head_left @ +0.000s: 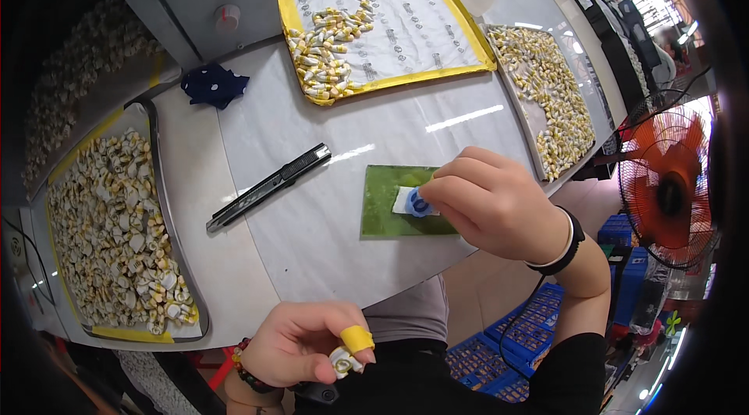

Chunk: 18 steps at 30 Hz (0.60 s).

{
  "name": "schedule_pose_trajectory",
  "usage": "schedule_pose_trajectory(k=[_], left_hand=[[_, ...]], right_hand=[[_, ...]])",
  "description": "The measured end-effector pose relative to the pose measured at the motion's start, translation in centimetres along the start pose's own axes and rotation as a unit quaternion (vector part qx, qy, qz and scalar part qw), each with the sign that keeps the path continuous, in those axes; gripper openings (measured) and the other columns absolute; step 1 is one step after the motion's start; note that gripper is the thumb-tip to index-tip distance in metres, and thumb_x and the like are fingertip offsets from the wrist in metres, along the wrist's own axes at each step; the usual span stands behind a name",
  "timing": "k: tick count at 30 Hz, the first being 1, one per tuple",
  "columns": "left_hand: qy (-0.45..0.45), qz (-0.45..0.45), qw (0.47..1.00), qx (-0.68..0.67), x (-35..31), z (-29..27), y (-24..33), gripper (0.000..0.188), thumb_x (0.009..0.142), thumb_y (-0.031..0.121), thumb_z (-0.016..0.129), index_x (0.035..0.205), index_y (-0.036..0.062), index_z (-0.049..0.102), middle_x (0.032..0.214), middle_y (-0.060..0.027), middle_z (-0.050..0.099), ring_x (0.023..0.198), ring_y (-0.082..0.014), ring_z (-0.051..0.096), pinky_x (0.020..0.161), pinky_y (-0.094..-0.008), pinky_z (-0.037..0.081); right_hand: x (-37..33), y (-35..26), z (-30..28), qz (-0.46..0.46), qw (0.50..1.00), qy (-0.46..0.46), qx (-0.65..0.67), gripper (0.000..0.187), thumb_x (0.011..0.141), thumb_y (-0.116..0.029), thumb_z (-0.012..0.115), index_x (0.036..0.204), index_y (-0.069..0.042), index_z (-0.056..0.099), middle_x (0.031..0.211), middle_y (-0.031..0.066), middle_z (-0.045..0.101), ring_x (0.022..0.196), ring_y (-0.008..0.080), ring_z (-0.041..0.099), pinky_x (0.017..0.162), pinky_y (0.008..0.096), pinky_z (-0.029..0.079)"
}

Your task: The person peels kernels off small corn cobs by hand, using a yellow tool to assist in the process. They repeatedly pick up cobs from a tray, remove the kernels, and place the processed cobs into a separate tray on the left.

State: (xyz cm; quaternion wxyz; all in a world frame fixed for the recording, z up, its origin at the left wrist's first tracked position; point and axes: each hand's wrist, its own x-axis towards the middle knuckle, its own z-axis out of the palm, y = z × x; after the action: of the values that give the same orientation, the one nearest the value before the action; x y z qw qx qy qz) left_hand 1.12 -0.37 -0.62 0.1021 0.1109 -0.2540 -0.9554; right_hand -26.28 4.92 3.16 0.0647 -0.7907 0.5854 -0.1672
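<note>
In front of me, my left hand (304, 343) is closed around a small white-and-yellow piece (343, 362) between its thumb and fingers. Yellow tape (357, 338) wraps one of its fingertips. My right hand (499, 200) pinches a small round blue piece (419, 203) with a darker ring on its face. That blue piece is over a white patch (401, 200) on a green rectangular plate (378, 212). My fingers cover part of the plate's right side.
A black box cutter (269, 187) lies left of the plate. Trays of small white-and-yellow pieces stand at the left (159, 212), at the back (394, 81) and at the right (499, 48). A dark blue cloth (214, 86) lies by a grey machine (203, 17). An orange fan (663, 181) stands beyond the table.
</note>
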Motion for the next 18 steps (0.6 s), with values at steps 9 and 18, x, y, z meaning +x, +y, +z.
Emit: schedule_pose_trajectory(k=[9,18], left_hand=[[0.059,0.043,0.997,0.021,0.5,0.6,-0.3,0.051,0.087,0.043,0.062,0.098,-0.0072,0.058,0.081,-0.0110,0.054,0.069,-0.0141,0.051,0.063,-0.0282,0.047],[0.039,0.003,0.999,0.012,1.1,0.1,-0.8,0.059,0.088,0.046,0.061,0.116,-0.0049,0.053,0.095,-0.0083,0.060,0.085,-0.0116,0.058,0.074,-0.0213,0.046]], right_hand=[[-0.4,-0.6,-0.1,-0.006,0.999,-0.027,0.023,0.017,0.066,-0.004,0.061,0.082,-0.001,0.058,0.073,0.0080,0.054,0.071,0.0244,0.055,0.062,0.0337,0.049],[-0.4,-5.2,-1.3,-0.047,0.952,0.193,0.234,0.009,0.074,0.001,0.066,0.083,0.002,0.067,0.078,0.0106,0.064,0.065,0.0207,0.062,0.057,0.0260,0.051]])
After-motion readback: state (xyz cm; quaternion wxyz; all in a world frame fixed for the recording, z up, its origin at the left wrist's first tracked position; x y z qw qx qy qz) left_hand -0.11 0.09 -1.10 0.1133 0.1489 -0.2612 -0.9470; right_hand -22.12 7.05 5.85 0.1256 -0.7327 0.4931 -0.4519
